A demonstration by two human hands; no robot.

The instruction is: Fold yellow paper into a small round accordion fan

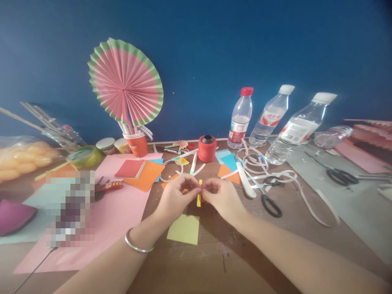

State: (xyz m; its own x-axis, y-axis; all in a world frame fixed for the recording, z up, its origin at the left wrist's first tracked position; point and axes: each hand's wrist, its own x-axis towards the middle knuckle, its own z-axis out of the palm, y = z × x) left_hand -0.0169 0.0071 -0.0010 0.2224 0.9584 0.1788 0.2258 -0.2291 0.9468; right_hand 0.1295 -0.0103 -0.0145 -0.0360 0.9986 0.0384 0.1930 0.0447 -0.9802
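Left hand and right hand pinched strip by fingertips, just past sheet; strip's middle hidden. Table showed from sheet to bottom frame edge; wall closed off back. Left item pixelated, unreadable. Spool stood beyond hands, knife lay right.

Narrow yellow strip, near-vertical in view, ends showing, middle pinched between left hand and right hand.
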